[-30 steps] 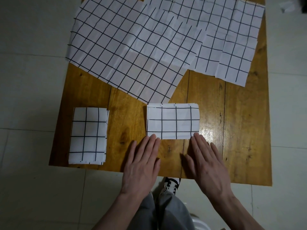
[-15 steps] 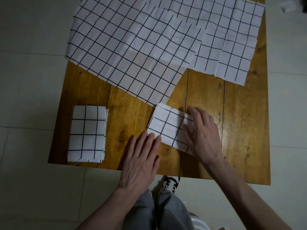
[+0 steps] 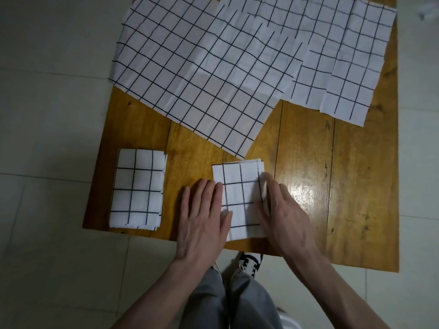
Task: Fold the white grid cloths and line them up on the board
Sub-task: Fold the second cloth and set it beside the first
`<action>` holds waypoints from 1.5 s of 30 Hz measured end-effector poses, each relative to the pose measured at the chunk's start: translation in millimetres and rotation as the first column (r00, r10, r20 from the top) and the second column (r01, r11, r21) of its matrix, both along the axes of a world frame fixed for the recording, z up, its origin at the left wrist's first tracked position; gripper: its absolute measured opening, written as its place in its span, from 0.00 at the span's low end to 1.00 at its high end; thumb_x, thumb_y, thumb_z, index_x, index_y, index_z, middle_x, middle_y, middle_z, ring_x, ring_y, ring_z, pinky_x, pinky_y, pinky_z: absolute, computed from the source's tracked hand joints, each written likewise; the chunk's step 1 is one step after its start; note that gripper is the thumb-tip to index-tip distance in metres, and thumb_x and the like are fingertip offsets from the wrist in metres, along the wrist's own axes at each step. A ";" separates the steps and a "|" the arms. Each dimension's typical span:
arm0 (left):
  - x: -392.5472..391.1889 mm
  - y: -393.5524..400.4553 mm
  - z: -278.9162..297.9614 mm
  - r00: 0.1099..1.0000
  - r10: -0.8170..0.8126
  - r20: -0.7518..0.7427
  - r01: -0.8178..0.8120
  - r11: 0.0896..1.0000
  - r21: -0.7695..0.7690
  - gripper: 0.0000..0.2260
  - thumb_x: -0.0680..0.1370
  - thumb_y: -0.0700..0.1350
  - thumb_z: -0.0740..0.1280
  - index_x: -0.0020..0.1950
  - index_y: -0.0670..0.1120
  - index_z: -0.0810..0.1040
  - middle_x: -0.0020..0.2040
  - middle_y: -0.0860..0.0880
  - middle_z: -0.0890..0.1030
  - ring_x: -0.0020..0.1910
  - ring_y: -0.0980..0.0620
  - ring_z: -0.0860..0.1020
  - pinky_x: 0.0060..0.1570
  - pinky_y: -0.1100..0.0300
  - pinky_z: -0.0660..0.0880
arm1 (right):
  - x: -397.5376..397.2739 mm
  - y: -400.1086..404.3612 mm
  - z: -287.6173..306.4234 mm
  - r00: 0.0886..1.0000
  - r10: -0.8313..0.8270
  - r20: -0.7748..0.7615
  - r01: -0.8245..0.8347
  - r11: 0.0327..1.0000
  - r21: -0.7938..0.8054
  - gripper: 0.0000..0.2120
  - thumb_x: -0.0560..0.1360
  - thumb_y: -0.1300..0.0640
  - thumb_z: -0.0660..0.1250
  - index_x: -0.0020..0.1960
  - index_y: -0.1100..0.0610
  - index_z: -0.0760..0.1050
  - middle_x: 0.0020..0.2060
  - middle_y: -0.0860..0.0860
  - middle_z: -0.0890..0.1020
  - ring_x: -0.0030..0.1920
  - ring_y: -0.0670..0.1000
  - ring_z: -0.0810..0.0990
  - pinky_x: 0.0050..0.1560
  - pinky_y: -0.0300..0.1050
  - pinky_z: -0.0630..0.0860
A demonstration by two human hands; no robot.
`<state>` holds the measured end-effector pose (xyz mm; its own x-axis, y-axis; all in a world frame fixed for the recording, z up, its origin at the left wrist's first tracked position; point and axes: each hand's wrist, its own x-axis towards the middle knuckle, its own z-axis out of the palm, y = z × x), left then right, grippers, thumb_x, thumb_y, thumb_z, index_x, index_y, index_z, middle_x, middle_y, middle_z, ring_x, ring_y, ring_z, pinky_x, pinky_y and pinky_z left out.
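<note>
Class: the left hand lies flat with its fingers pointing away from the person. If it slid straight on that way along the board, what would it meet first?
Probably bare board, then the near edge of the big unfolded grid cloth. The left hand already touches the folded cloth alongside it.

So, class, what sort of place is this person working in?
Probably a room at home, not a workshop: a low wooden board sits over a pale tiled floor, and the person stands at it in sneakers, folding grid cloths.

My board (image 3: 308, 162) is varnished wood, knotty and glossy where the light hits. The cloths (image 3: 202, 74) are thin matt white fabric with black grid lines, creased. The floor (image 3: 47, 91) is smooth pale tile.
</note>
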<state>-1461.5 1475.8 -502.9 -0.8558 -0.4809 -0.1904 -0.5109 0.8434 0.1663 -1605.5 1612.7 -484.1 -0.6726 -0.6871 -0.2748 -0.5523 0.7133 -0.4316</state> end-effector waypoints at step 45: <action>12.9 -49.6 46.0 0.990 0.073 -0.118 -0.075 0.997 -0.014 0.26 0.85 0.54 0.53 0.80 0.42 0.66 0.78 0.42 0.72 0.76 0.43 0.72 0.73 0.42 0.72 | 23.4 -59.3 23.8 0.936 0.264 -0.232 -0.256 0.964 0.065 0.33 0.84 0.42 0.55 0.84 0.54 0.53 0.83 0.52 0.59 0.83 0.51 0.55 0.80 0.57 0.62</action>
<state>-1448.6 1426.2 -456.9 -0.8336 -0.5464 -0.0811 -0.5500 0.8075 0.2134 -1582.1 1553.5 -460.4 -0.5199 -0.8400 -0.1555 -0.8035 0.5426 -0.2448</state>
